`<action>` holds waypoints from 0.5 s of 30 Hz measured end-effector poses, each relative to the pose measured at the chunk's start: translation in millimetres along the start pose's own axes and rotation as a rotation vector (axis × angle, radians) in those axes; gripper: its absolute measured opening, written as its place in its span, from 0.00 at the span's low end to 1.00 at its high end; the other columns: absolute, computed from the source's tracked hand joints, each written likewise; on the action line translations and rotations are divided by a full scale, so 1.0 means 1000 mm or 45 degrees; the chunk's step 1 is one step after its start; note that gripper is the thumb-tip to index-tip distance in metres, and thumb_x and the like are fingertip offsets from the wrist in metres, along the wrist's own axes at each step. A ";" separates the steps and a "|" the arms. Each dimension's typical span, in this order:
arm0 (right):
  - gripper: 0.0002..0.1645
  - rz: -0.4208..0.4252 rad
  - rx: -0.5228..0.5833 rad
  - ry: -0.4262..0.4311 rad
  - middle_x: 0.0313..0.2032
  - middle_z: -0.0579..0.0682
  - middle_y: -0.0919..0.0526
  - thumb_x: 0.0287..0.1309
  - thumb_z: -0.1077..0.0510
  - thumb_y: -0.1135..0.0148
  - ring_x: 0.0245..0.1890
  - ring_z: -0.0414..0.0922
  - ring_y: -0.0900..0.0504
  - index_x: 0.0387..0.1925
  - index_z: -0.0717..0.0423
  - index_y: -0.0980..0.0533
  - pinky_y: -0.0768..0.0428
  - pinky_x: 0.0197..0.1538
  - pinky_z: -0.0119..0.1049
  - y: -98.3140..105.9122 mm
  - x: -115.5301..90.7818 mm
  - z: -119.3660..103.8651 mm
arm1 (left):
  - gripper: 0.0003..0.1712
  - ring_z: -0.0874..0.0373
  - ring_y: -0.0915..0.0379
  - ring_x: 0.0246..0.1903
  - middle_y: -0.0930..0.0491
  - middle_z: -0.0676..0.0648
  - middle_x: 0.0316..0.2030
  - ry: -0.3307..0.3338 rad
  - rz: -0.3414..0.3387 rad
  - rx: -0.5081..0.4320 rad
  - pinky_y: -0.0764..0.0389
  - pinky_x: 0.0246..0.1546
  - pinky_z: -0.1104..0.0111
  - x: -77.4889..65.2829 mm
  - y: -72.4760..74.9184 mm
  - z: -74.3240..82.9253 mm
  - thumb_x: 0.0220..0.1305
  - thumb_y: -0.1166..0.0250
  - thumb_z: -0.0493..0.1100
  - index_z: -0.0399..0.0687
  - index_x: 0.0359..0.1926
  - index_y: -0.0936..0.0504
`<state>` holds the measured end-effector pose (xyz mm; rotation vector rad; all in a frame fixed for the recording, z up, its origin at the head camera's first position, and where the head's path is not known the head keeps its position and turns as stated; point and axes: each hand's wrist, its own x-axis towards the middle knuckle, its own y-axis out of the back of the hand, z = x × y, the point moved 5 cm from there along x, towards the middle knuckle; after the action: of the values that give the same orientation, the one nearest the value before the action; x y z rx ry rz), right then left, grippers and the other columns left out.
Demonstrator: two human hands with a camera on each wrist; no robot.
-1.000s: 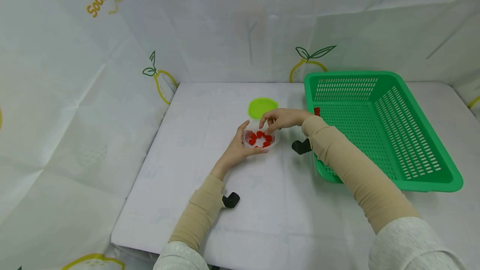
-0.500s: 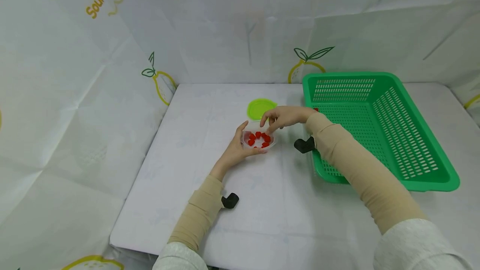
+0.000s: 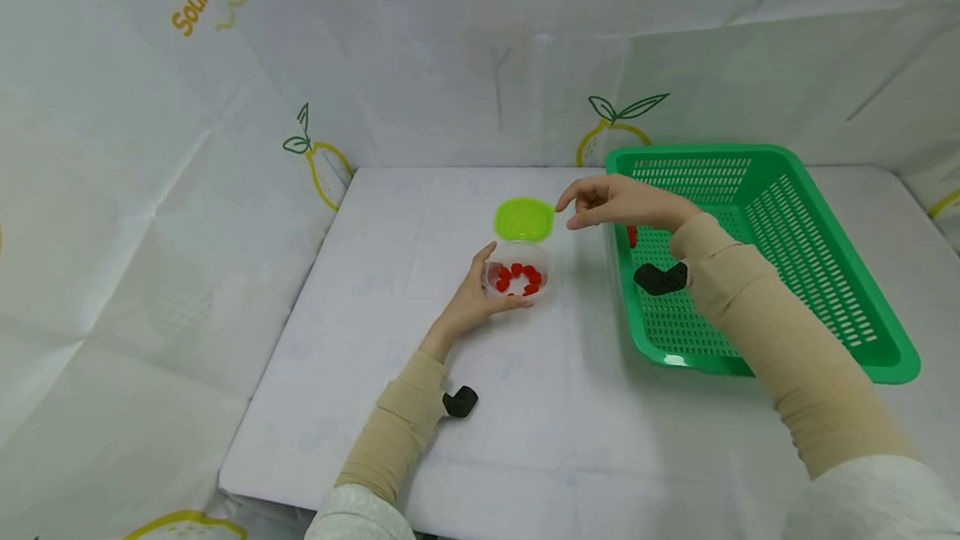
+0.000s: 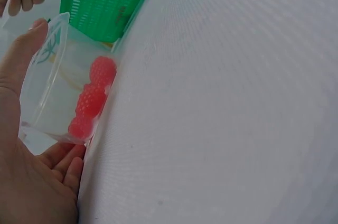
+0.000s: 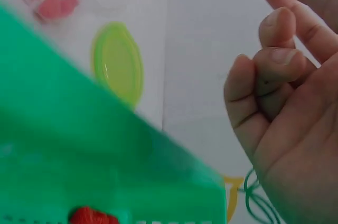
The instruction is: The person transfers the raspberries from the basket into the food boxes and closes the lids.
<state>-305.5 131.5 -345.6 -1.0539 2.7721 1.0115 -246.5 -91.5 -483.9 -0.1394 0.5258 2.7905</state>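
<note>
My left hand (image 3: 472, 300) grips a small clear plastic container (image 3: 527, 254) on the table, thumb and fingers around its side. Several red raspberries (image 4: 91, 101) lie on the container's bottom. Just behind it lies a bright green lid (image 3: 523, 219). Over the left rim of the green basket (image 3: 712, 362) hovers my right hand (image 3: 626, 200), its fingers loosely bent and nothing between them. Below that hand, at the basket's left side, a red raspberry-like piece (image 3: 632, 236) shows; part of it is hidden.
The large slotted basket takes up the right part of the white table (image 3: 525, 423). A lemon-printed sheet (image 3: 465, 65) hangs behind and to the left. The table's left edge runs beside my left forearm.
My right hand has left the container and moved right and back to above the basket's left rim. The left hand and container stay put. The lid is more fully visible.
</note>
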 end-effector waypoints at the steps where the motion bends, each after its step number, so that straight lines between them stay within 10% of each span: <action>1: 0.20 0.036 0.028 0.000 0.27 0.49 0.29 0.56 0.46 0.38 0.37 0.46 0.29 0.48 0.48 0.26 0.28 0.44 0.39 0.005 -0.005 0.003 | 0.60 0.56 0.48 0.68 0.47 0.54 0.69 -0.003 0.000 0.004 0.40 0.66 0.50 0.000 0.000 0.000 0.41 0.26 0.61 0.80 0.68 0.57; 15: 0.24 0.296 0.266 0.033 0.27 0.40 0.26 0.63 0.51 0.43 0.36 0.41 0.27 0.55 0.61 0.31 0.26 0.44 0.34 0.038 -0.043 0.068 | 0.59 0.54 0.54 0.70 0.51 0.54 0.71 0.012 0.012 0.037 0.43 0.67 0.47 0.000 -0.001 -0.001 0.40 0.26 0.63 0.81 0.67 0.57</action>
<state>-309.4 217.2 -368.2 -0.7382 2.9920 0.7053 -246.7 -91.3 -485.6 -0.1437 0.5701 2.7915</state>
